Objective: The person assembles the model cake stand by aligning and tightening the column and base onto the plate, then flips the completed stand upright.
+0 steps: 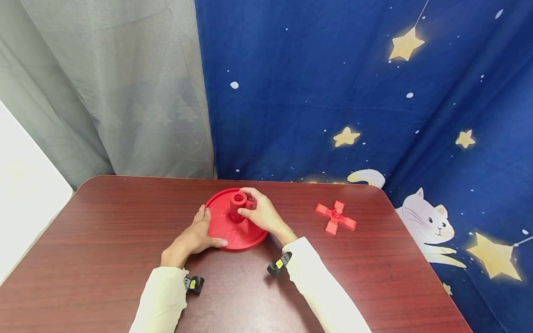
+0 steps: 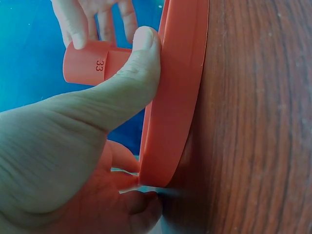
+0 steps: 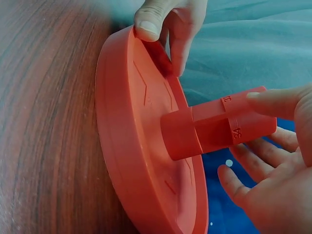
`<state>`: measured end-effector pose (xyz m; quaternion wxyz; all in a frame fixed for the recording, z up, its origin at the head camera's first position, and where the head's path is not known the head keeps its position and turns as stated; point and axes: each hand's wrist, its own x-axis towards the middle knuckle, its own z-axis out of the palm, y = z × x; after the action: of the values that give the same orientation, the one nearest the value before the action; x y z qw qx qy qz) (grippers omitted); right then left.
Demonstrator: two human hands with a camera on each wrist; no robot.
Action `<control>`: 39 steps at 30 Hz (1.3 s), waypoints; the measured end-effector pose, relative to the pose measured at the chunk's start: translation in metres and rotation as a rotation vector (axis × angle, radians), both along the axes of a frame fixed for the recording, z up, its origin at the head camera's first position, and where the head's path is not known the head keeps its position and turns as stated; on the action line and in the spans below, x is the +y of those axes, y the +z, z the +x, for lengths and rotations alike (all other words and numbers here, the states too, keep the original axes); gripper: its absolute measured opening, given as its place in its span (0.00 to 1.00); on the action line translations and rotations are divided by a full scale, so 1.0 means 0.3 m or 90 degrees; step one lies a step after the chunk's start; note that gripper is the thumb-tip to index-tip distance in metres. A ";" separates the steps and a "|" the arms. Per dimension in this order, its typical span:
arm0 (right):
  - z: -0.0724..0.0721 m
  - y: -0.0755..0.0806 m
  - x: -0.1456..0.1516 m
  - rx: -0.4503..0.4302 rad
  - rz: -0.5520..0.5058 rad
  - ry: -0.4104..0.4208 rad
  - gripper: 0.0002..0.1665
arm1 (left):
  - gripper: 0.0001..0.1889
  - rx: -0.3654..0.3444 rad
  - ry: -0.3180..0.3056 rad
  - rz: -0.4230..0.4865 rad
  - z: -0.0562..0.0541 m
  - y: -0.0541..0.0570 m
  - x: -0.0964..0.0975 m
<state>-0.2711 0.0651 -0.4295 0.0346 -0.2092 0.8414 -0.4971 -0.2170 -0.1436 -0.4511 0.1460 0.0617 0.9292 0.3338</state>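
Note:
A round red tray-like base [image 1: 218, 226] with a raised rim lies on the table. From its middle rises an upright red hollow cylinder [image 1: 238, 206], its upper part marked 33 and 34 [image 3: 237, 132]. My left hand [image 1: 192, 238] holds the base at its near left edge, thumb [image 2: 145, 39] over the rim and fingers along the outer side. With thumb and fingers on opposite sides, my right hand [image 1: 265, 216] pinches the upper part of the cylinder. In the right wrist view, a cut-out shows in the cylinder's side below the numbers.
A red cross-shaped piece [image 1: 336, 215] with a small knob in its middle lies on the brown table [image 1: 125, 222], to the right of the base. Behind the table's far edge hang a grey curtain [image 1: 154, 92] and a blue one [image 1: 300, 92] with stars.

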 end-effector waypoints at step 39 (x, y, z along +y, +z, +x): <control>-0.004 -0.021 -0.009 0.016 0.025 -0.037 0.36 | 0.64 -0.008 0.002 -0.003 -0.004 0.000 -0.002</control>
<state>-0.2723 0.0625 -0.4357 0.0138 -0.1898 0.8571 -0.4788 -0.2181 -0.1443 -0.4511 0.1516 0.0579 0.9292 0.3321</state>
